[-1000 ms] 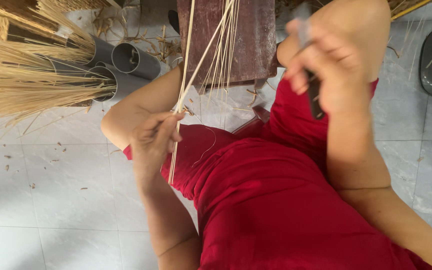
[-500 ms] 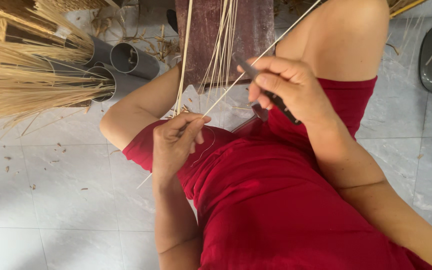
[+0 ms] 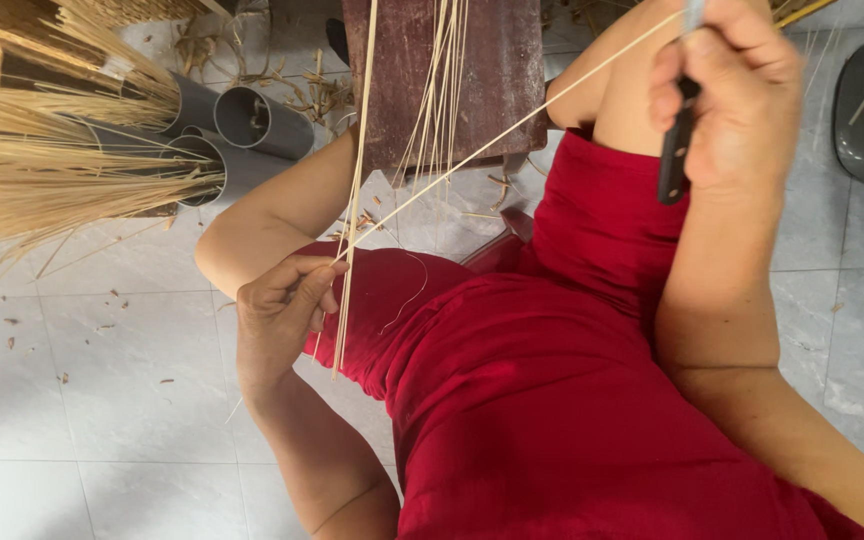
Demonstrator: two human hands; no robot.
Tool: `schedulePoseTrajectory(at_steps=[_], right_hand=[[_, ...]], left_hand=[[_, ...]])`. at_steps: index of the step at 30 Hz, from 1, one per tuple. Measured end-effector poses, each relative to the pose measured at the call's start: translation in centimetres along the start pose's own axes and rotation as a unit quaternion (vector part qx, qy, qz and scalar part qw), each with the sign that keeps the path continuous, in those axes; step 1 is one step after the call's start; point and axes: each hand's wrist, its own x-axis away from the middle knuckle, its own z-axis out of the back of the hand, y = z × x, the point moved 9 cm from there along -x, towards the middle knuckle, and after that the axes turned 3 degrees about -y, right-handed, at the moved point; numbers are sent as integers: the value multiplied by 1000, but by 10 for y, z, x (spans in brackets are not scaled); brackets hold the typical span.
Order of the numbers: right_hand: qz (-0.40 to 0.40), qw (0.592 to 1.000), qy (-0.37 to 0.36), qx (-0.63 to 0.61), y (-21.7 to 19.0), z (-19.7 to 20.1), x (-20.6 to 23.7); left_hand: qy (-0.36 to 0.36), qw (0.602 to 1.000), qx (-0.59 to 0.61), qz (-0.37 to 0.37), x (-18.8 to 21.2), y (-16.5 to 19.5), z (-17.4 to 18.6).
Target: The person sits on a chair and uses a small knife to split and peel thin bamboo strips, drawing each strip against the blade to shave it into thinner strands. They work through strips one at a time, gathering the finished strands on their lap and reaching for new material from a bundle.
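Grey pipes (image 3: 252,120) hold straw bundles (image 3: 42,180); left hand (image 3: 277,310) pinches strips (image 3: 352,220).

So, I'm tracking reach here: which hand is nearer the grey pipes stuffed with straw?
Left. The left hand is just below-right of the grey pipes; the right hand, gripping a dark-handled knife, is far across.

Matt straw strips (image 3: 352,200), worn wooden board (image 3: 497,80)

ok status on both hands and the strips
Left hand pinching upright thin strips. Right hand gripping dark-handled knife, one strip taut between hands. Nothing blocking; wooden block behind.
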Motion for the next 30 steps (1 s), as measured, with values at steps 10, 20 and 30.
schedulePoseTrajectory(at_steps=[10, 20, 30], right_hand=[[-41, 991, -71, 104, 5, -58, 15], [-169, 936, -269, 150, 60, -169, 55], [-67, 990, -104, 74, 21, -91, 20]], left_hand=[[-3, 997, 75, -27, -10, 11, -21], [-60, 994, 64, -60, -19, 45, -82], [-46, 997, 28, -55, -1, 34, -39]])
